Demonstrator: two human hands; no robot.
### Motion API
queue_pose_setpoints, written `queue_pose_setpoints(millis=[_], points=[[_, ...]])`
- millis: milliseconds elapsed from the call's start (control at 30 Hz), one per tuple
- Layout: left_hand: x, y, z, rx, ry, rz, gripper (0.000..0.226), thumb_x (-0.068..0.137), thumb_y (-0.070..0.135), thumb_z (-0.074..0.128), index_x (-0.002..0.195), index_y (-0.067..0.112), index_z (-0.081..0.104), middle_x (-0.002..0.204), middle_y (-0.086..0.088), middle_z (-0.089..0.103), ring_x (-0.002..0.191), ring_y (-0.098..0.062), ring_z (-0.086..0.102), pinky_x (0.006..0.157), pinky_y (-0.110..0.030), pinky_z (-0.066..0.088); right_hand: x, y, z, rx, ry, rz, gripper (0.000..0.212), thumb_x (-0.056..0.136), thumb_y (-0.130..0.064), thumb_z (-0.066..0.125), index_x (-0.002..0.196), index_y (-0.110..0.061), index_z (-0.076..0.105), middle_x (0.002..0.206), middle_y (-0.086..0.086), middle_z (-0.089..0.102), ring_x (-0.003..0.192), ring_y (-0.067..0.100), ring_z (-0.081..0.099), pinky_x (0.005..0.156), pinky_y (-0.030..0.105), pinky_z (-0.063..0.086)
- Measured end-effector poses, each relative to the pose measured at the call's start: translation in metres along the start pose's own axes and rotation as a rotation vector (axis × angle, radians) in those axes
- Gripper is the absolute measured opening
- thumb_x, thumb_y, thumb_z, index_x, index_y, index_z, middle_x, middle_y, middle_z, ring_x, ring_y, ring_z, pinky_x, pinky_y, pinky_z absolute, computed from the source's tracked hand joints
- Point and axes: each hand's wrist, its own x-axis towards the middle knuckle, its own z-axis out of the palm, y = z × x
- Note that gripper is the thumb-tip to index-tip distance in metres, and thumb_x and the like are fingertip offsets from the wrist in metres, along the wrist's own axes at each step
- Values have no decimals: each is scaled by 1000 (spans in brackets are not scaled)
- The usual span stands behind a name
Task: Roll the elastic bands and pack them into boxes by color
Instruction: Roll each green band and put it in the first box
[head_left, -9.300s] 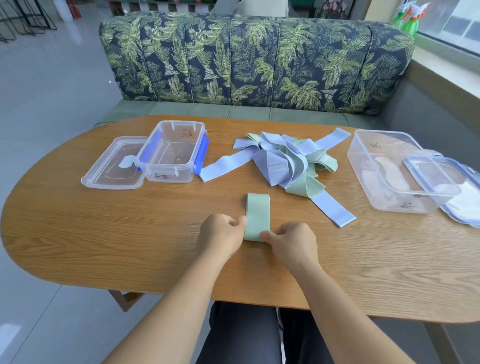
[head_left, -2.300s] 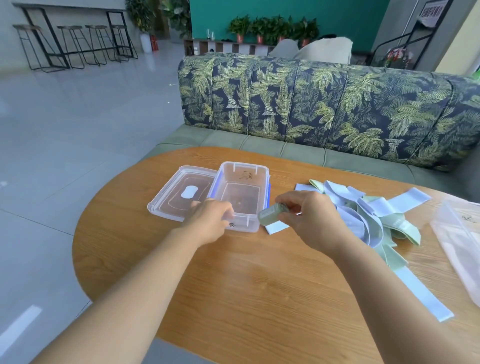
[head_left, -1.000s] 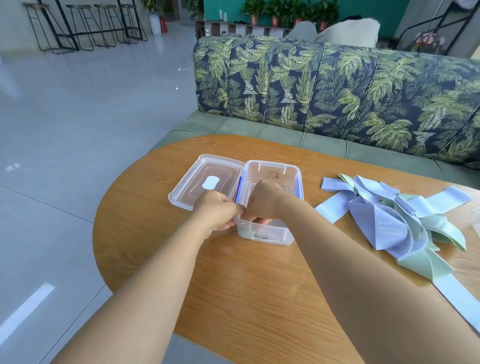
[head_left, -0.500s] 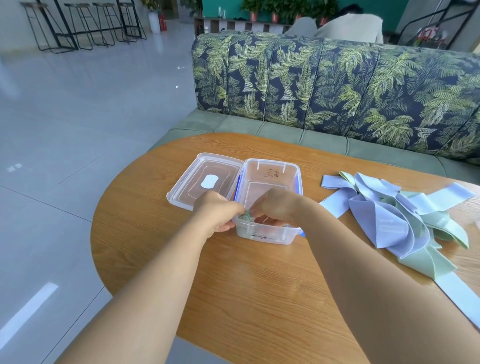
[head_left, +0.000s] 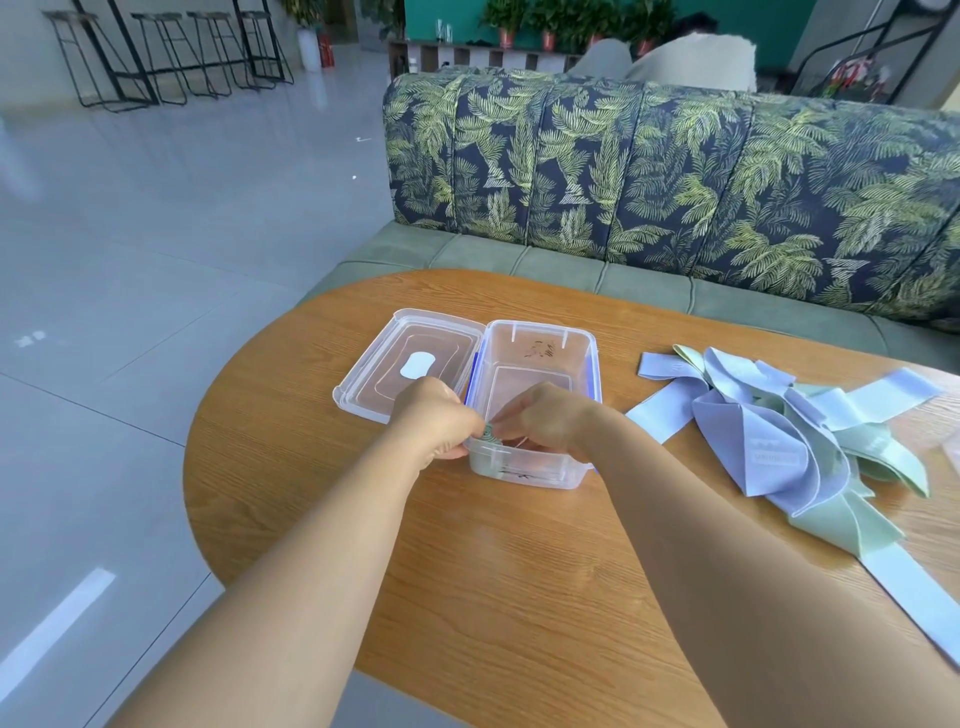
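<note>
A rolled green elastic band (head_left: 489, 432) stands on end in the near left corner of a clear plastic box (head_left: 540, 332) with blue clips. My right hand (head_left: 545, 415) reaches into the box and pinches the roll with curled fingers. At that same corner my left hand (head_left: 431, 415) grips the box, its fingertips right beside the roll. Most of the roll is hidden by my fingers. A tangled pile of loose blue and green bands (head_left: 779, 431) lies on the table to the right.
The box's clear lid (head_left: 410, 364) lies upside down, touching the box's left side. The wooden table (head_left: 493, 571) has a rounded left end with floor beyond. A leaf-patterned sofa (head_left: 675, 182) runs along the far side.
Since nine seconds ago the flat green band has been rolled up and carried to the left box. Over the last second my right hand has lowered it into the near left corner.
</note>
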Motion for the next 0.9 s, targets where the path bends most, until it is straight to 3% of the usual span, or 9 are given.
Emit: queue_pose_setpoints(millis=[100,200,300,433,533,633,733,900], points=[[-4,1,2,19,25,9,16,76,-7,69,82,5,62,95,-12,63,90,-28,68,73,-40,61,-1,1,2,35,9,-27,16,92,-12,65,106,-10,72,97,5,70,97,20,64,99,33,50],[-4,1,4,54,45,28,13,78,-8,66,90,-1,65,93,-10,60,90,-29,67,71,-40,62,-5,2,4,55,34,-35,13,92,-13,64,102,-11,72,90,2,69,95,20,62,98,35,48],[-4,2,6,95,53,31,14,80,-6,65,93,-1,65,90,-8,59,88,-29,67,70,-39,62,-7,2,4,26,38,-36,16,92,-15,64,102,-8,74,108,9,72,109,26,63,102,38,48],[-2,5,6,164,53,11,22,78,-2,66,99,2,64,101,-11,62,89,-28,67,66,-36,62,-6,-4,3,-58,32,-50,26,93,-13,61,112,1,70,114,17,70,90,20,59,100,39,49],[-2,8,3,138,21,-34,29,75,1,70,103,4,64,104,-12,66,86,-26,70,66,-35,62,-6,-6,3,-86,24,-41,28,94,-11,59,116,2,68,107,14,70,88,18,54,96,36,50],[-3,8,-1,116,-17,-68,35,77,4,71,109,8,60,106,-11,68,79,-19,72,73,-33,61,-7,-5,2,-46,12,-25,30,95,-14,59,119,1,67,113,15,70,90,18,55,96,37,49],[-3,9,-4,85,-54,-93,41,78,4,73,115,9,57,107,-11,69,81,-18,72,76,-33,60,-6,-3,1,-20,1,-19,28,95,-16,61,119,-6,68,98,4,68,105,23,64,102,38,48],[-3,11,-3,116,-52,-94,41,78,3,72,117,6,57,105,-14,69,82,-18,72,80,-35,59,-2,-2,-1,28,-17,-4,24,96,-17,58,117,-9,66,86,-1,64,88,17,57,88,31,50]])
